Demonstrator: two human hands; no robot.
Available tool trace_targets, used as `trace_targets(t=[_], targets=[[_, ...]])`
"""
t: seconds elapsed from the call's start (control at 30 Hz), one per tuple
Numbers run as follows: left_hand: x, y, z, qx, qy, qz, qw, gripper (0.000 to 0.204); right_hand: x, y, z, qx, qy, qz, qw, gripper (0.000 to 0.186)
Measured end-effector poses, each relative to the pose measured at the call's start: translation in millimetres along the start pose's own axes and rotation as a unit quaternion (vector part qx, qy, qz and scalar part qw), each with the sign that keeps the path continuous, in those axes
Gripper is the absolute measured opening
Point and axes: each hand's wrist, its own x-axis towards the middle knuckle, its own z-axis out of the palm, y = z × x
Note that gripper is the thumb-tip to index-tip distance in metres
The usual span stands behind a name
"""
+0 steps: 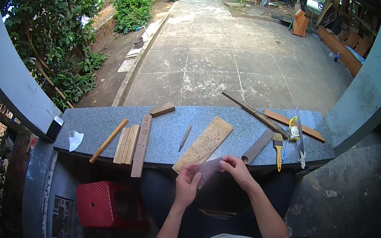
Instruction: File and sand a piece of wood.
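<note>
Both hands are pinching a thin grey rectangular sheet (208, 171), probably sandpaper, with the left hand (187, 185) on its left edge and the right hand (236, 171) on the right edge, fingers closed onto it and thumbs on top. It hangs in the air just off the near edge of the grey stone surface (100, 127), right below the pale wooden board with rows of small holes (203, 143). I'd guess the sheet is super light and floppy, grippy on one face, easy to crease or tear, so holding it by opposite edges like this looks like the sane way to go. Other stuff on the surface: a bunch of light wooden strips (128, 142) toward the left end, a white crumpled face mask (74, 139) near the left corner, a small dark pencil-like tool (185, 138) mid-surface, a flat grey metal file (258, 146) just beside the right hand, a yellow-handled brush (278, 149) and long wood slats (274, 119) toward the right end. A red plastic stool (106, 205) sits down below on the left. The board and file crowd the near edge closest to the hands.
</note>
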Motion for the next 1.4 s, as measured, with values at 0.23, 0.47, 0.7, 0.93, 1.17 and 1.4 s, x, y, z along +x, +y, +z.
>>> trace_targets(t=[0.23, 0.47, 0.7, 0.93, 1.17, 1.4], targets=[[-1.2, 25.9, 4.4, 0.132, -0.005, 0.025, 0.991, 0.028, 7.7, -9.3, -17.8, -0.015, -0.09, -0.033, 0.995, 0.024], [-4.9, 23.2, -0.9, 0.263, -0.027, 0.037, 0.964, 0.04, -6.3, -36.8, 6.7, -0.104, -0.123, -0.014, 0.987, 0.034], [-5.4, 13.2, 10.6, -0.1, 0.067, -0.096, 0.988, 0.065, -8.5, -15.4, 25.0, -0.163, -0.05, -0.061, 0.983, 0.037], [-10.3, -3.5, -5.4, 0.059, -0.037, -0.185, 0.98, 0.04, -14.9, -15.2, 36.2, 0.016, -0.092, -0.026, 0.995, 0.036], [-6.1, 25.3, -0.5, 0.315, 0.004, -0.189, 0.93, 0.044, -5.0, -18.3, 36.1, -0.014, -0.169, 0.053, 0.984, 0.037], [16.0, -6.9, -36.6, 0.62, 0.045, 0.151, 0.769, 0.118, 34.7, -21.7, 48.7, -0.091, 0.03, -0.11, 0.989, 0.037]])
